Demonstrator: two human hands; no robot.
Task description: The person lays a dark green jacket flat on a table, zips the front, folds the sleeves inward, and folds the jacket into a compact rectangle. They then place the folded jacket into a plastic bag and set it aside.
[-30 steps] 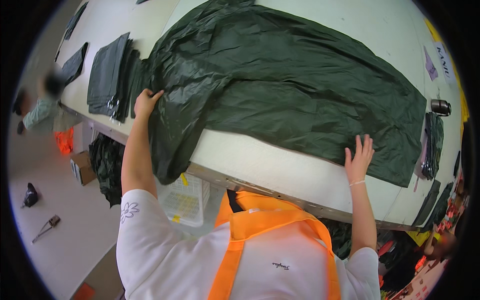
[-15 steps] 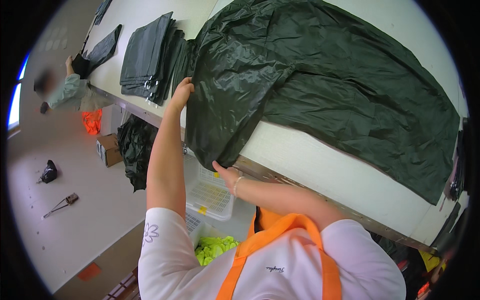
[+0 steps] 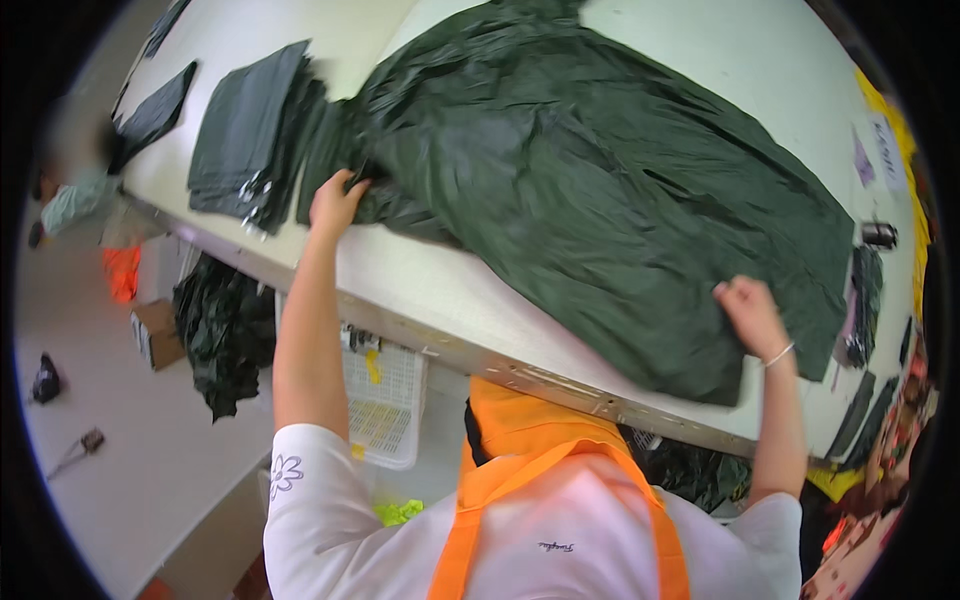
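A large dark green, shiny rain garment (image 3: pixel 600 220) lies spread and creased over the white table (image 3: pixel 400 270). At its left end, my left hand (image 3: pixel 340 203) pinches the bunched fabric between thumb and fingers. My right hand (image 3: pixel 752 312) is closed with curled fingers over the lower right part of the garment, gripping the cloth there. Just left of my left hand rests a stack of folded dark green garments (image 3: pixel 245 135) with small shiny pieces along its near edge.
Below the table edge stand a white plastic basket (image 3: pixel 385 400) and a heap of dark green fabric (image 3: pixel 225 330). A cardboard box (image 3: pixel 158 333) sits on the floor. A dark cylinder (image 3: pixel 880 235) and a folded dark bundle (image 3: pixel 862 310) lie at the table's right end. A blurred co-worker's sleeve (image 3: pixel 78 207) shows far left.
My right hand has moved from the near table edge far to the right, and the flap of garment there now lies out to the right. My left hand stays at the left end.
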